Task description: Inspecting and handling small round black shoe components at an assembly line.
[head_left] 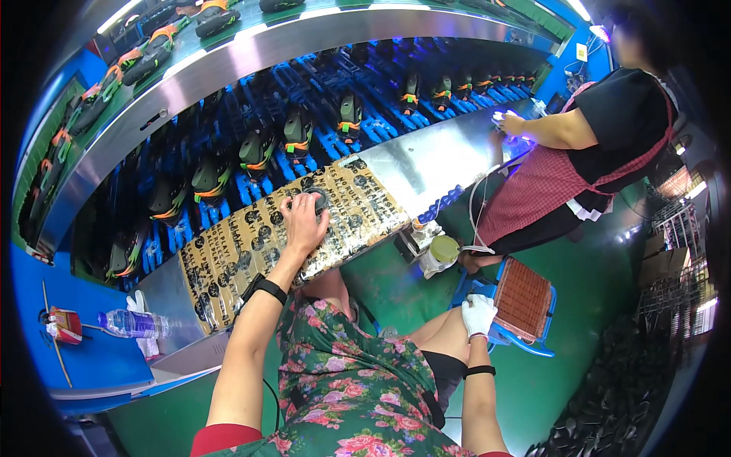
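- Glossy green floor (563,373)
- Blue wall (580,70) at the upper right
- Lit white tubes (119,15) in both upper corners
- Shiny metal bench (449,156) beside the line
- Wire racks (685,286), far right

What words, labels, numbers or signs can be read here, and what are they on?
Brown bench covering under the left hand: bold black lettering, repeated; I don't copy printed wording.
Clear bottle: label too small to read.
Red packet: any print too small or blurred.
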